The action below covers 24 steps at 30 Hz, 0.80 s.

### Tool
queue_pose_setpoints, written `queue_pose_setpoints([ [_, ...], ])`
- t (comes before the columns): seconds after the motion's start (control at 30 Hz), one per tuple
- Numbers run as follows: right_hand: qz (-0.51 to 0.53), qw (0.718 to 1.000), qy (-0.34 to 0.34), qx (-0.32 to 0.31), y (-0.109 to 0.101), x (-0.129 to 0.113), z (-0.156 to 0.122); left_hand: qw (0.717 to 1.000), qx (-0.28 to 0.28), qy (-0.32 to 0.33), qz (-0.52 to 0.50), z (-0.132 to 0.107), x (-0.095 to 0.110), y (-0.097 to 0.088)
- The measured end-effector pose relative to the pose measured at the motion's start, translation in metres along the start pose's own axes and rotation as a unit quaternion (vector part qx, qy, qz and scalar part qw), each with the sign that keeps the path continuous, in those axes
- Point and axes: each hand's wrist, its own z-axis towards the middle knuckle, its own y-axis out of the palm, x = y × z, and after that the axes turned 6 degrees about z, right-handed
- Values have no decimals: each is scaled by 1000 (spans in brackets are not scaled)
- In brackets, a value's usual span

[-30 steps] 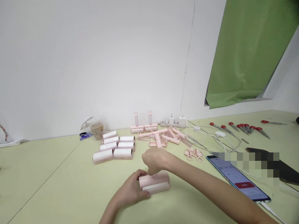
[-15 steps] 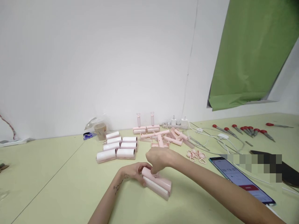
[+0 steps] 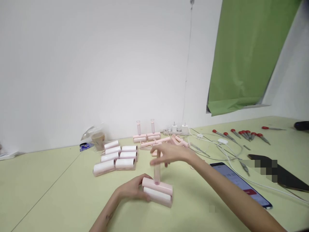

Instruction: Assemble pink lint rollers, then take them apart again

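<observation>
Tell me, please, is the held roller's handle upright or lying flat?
Upright: the handle rises straight from the pink roller gripped by the left hand; the right hand is at its top.

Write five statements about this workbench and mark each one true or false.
1. The left hand grips the pink lint roller on the table. True.
2. The roller's handle lies flat. False: it stands upright, with the right hand at its top.
3. The red-handled screwdrivers lie under the left hand. False: they lie far to the right, beyond the cables.
4. The smartphone has its screen lit. True.
5. A group of white rolls lies beyond the left hand. True.
</observation>
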Motion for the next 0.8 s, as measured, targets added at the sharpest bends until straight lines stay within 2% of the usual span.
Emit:
queue_pose_setpoints([
  [0.07,3,992,28,122,-5,30,-12,998,55,3,11,-6,-3,8],
  [0.1,-25,986,51,160,-4,47,-19,997,73,3,8,-8,-6,11],
  [0.23,-95,970,128,182,19,107,-44,994,103,-12,-21,-5,-14,17],
  [0.33,-126,968,124,177,43,134,-56,991,133,-12,22,-1,-12,13],
  [0.43,-139,976,73,152,57,144,-58,972,218,25,81,7,5,8],
  [0.53,-135,983,17,120,59,147,-52,953,282,95,60,24,33,8],
  [0.63,-108,986,-16,123,54,147,-46,945,279,167,-45,44,55,14],
  [0.73,-53,982,-40,176,47,142,-41,937,264,177,-143,58,60,21],
  [0.8,0,972,-46,233,42,130,-36,933,268,174,-165,60,58,25],
])
